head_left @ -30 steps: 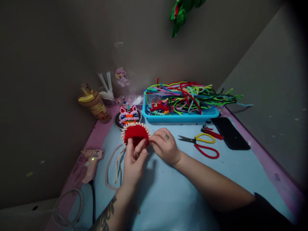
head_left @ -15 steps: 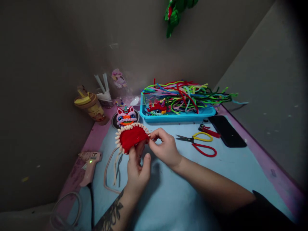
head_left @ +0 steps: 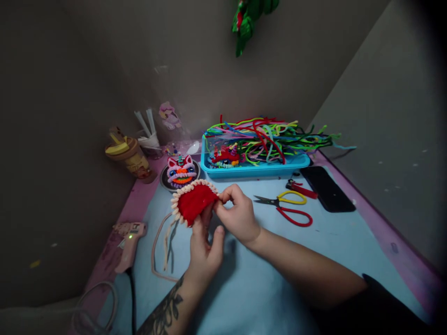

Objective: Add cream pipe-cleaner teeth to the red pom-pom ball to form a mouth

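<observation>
Between my hands is a red half-round fuzzy piece [head_left: 196, 201], edged along its curve with looped cream pipe cleaner. My left hand [head_left: 205, 244] holds it from below, fingers against its lower edge and thumb standing apart. At its right corner, my right hand [head_left: 239, 211] pinches the end of the cream trim between thumb and forefinger. Loose cream strands [head_left: 168, 246] hang from the left side of the piece. Just behind it, a pink and purple lion-dance head figure [head_left: 181, 172] rests on a round dark dish.
A blue tray [head_left: 258, 172] of colourful pipe cleaners [head_left: 272, 135] stands at the back. Yellow-and-red-handled scissors [head_left: 279, 203], red pliers [head_left: 302, 189] and a black phone [head_left: 327, 188] lie right. Left are a pink glue gun [head_left: 129, 246], lit green, with its cord, and a lidded cup [head_left: 134, 160].
The red piece and my left hand have shifted slightly right and down in view. My right hand keeps its pinch at the corner. The background has slid a little left.
</observation>
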A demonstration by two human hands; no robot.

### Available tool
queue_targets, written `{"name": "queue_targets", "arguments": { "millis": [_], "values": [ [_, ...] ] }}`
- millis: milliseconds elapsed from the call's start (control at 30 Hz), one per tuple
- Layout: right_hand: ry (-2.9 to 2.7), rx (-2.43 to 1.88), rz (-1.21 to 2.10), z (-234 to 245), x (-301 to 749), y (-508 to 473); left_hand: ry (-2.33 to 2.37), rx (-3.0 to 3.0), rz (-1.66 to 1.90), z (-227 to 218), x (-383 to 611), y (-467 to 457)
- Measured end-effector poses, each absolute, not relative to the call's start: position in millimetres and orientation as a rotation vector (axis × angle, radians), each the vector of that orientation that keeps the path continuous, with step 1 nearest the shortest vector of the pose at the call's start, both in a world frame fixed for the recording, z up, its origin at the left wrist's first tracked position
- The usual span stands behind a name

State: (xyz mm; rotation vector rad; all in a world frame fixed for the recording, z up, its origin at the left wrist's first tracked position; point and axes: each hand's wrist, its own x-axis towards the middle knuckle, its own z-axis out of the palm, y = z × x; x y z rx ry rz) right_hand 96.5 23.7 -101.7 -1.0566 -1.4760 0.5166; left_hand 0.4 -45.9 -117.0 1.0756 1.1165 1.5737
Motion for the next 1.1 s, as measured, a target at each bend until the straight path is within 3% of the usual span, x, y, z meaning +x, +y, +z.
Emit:
{"name": "queue_targets", "arguments": {
  "millis": [233, 433, 733, 967, 1100],
  "values": [
    [-1.834, -0.754, 0.323, -106.6, 90.3, 16.2, 1.023, 0.857, 1.769, -107.7, -12.4, -34.6],
    [-1.985, -0.535, 0.448, -102.7, 95.4, 13.5, 1.004, 0.713, 1.786, -101.0, -24.1, -24.5],
    [-1.619, -0.924, 0.648, -77.5, 110.0, 25.5, 1.048, 0.790, 1.656, -102.6, -22.6, -27.8],
    [-1.618, -0.969, 0.858, -70.4, 112.6, 31.2, 0.986, 0.967, 1.540, -109.9, -26.0, -25.7],
    [-1.710, -0.903, 0.813, -71.6, 114.1, 34.2, 1.076, 0.925, 1.482, -111.7, -27.3, -22.2]
  ]
}}
